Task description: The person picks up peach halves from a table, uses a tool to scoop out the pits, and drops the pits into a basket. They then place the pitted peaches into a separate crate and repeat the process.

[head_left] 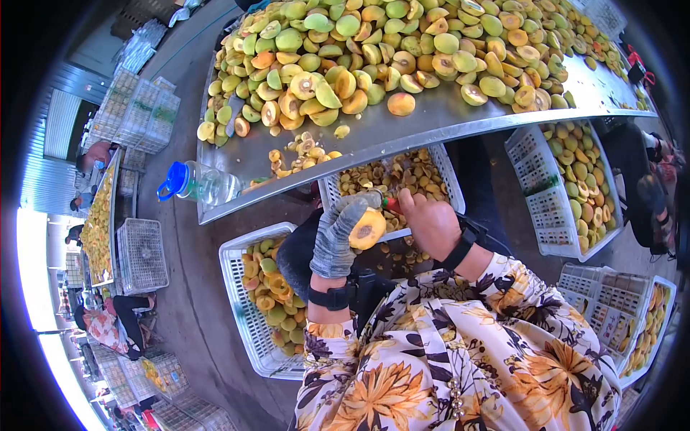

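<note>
My left hand (336, 233), in a grey knitted glove, is closed around a halved yellow fruit (367, 228) whose cut face with a brown centre points up. My bare right hand (430, 224) is closed on a small tool with a red and green handle (392, 205), its far end by the gloved fingertips. Both hands are just in front of the metal table's edge, above a white crate (454, 188) of fruit pieces and scraps.
Halved fruits (316, 79) are heaped on the metal table (431, 118). A blue-capped bottle (208, 184) stands at its left corner. White crates of fruit flank me at left (244, 323) and right (550, 208). Other people (108, 320) sit at far left; another is at far right.
</note>
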Available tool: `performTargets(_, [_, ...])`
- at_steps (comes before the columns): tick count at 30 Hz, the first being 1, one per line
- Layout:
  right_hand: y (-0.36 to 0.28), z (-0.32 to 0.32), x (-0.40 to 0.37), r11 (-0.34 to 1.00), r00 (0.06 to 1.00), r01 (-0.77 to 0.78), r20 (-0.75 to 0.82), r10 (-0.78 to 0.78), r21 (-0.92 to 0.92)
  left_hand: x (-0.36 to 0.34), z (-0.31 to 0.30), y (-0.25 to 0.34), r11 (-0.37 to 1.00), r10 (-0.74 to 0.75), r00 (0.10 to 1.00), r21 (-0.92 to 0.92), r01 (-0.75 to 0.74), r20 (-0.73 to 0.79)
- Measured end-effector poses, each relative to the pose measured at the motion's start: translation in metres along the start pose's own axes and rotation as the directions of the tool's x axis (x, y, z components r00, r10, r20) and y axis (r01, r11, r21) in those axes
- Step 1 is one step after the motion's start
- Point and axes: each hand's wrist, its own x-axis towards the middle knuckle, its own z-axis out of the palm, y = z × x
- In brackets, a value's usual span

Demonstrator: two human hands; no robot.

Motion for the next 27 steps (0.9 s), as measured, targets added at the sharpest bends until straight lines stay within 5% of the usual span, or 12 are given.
performTargets(2, [0.008,0.012,0.001,0.999,0.999,-0.032,-0.015,0.033,0.011,0.007,0.001,-0.009,0.991,0.042,0.999,-0.126,-0.045,-0.026])
performTargets(4, [0.019,0.020,0.003,0.934,0.996,-0.048,-0.049,0.070,0.353,0.008,-0.001,-0.007,0.975,-0.005,1.000,-0.224,0.001,-0.019])
performTargets(5, [0.017,0.016,0.004,0.934,0.997,-0.044,-0.049,0.065,0.353,0.009,0.001,-0.004,0.947,-0.050,0.999,-0.318,0.045,-0.008])
performTargets(6, [0.014,0.005,0.005,0.870,0.996,-0.084,0.011,0.090,0.486,0.014,-0.002,-0.010,0.941,-0.055,0.985,-0.338,-0.002,-0.161])
performTargets(8, [0.004,-0.015,0.004,0.721,0.991,-0.132,0.095,0.092,0.680,0.016,-0.004,-0.015,0.949,-0.019,0.972,-0.309,-0.056,-0.235])
performTargets(11, [-0.007,-0.012,-0.004,0.725,0.999,-0.001,0.028,-0.024,0.689,0.019,-0.001,-0.017,0.946,0.039,0.948,-0.293,-0.137,-0.314])
performTargets(15, [-0.015,-0.009,-0.007,0.711,0.985,-0.117,0.173,-0.007,0.694,0.019,0.001,-0.023,0.949,0.113,0.965,-0.263,-0.175,-0.236])
performTargets(27, [-0.023,-0.001,-0.016,0.661,0.980,-0.176,0.191,0.049,0.729,0.030,0.012,-0.049,0.927,0.354,0.875,0.002,-0.375,-0.329])
